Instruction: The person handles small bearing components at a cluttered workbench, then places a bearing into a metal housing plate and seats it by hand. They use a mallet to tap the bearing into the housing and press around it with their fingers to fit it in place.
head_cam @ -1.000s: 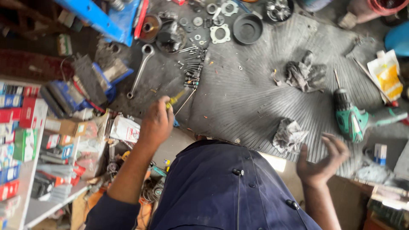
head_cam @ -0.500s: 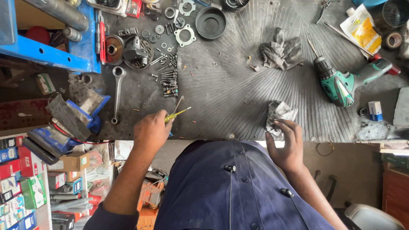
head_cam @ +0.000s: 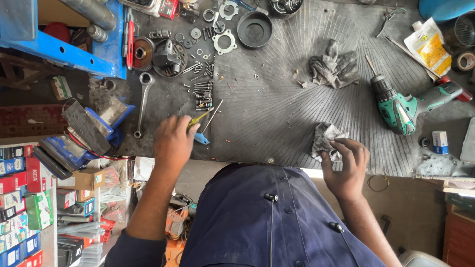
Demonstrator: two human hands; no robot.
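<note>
My left hand [head_cam: 172, 143] rests near the front edge of the dark ribbed rubber mat [head_cam: 277, 109], closed around a small yellow-handled screwdriver [head_cam: 199, 118] that points up and to the right. A blue-handled tool [head_cam: 202, 138] lies just beside its fingers. Over to the right, my right hand [head_cam: 346, 163] has its fingertips pinching a crumpled grey rag [head_cam: 324, 137] that lies on the mat. A row of bolts and screws [head_cam: 202, 89] sits just beyond the left hand.
A ring spanner [head_cam: 143, 101], a metal housing [head_cam: 168, 57], washers, a gasket [head_cam: 225, 42] and a black bowl [head_cam: 255, 29] lie at the back. A second rag [head_cam: 334, 66] and a green cordless drill [head_cam: 405, 106] are to the right. Boxes fill shelves at the left [head_cam: 20, 198].
My right hand came down from the air, open, onto the grey rag and took hold of it. My left hand stayed on the screwdriver near the mat's front edge.
</note>
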